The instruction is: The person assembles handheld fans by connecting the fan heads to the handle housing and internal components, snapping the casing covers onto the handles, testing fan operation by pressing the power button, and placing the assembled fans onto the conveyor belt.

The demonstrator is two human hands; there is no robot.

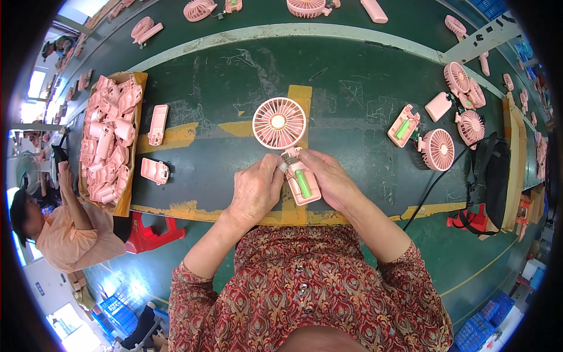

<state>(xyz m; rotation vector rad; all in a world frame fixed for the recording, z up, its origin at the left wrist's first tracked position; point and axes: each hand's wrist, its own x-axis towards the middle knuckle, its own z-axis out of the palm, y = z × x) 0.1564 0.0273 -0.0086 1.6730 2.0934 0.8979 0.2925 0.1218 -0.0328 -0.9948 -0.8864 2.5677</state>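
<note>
1. Pink plastic fan point(280, 123) sat at bench centre on the dark green belt point(363, 76), round grille up and away from the person, open handle half point(303, 183) toward them. That kept the cavity facing the eyes.
2. Green battery point(302, 183) lay lengthwise in the handle half, exposed, no cover on it.
3. Left hand point(256, 190) was curled, fingers together and pinched at the joint between grille and handle; what the tips gripped was too small to tell.
4. Right hand point(332, 179) cupped the handle's far side, fingers closed on it. It likely served as the brace while the left worked the joint.
5. Cardboard box point(130, 79) of pink shells stood at far left, with two loose shells point(157, 124) point(155, 171) laid out between box and fan, within left reach.
6. Another opened fan point(437, 149) with its green cell showing lay to the right, more fans point(469, 126) beyond it, and a black cable point(434, 188) ran off the bench edge.
7. A second person point(61, 232) sat low left, well apart.
</note>
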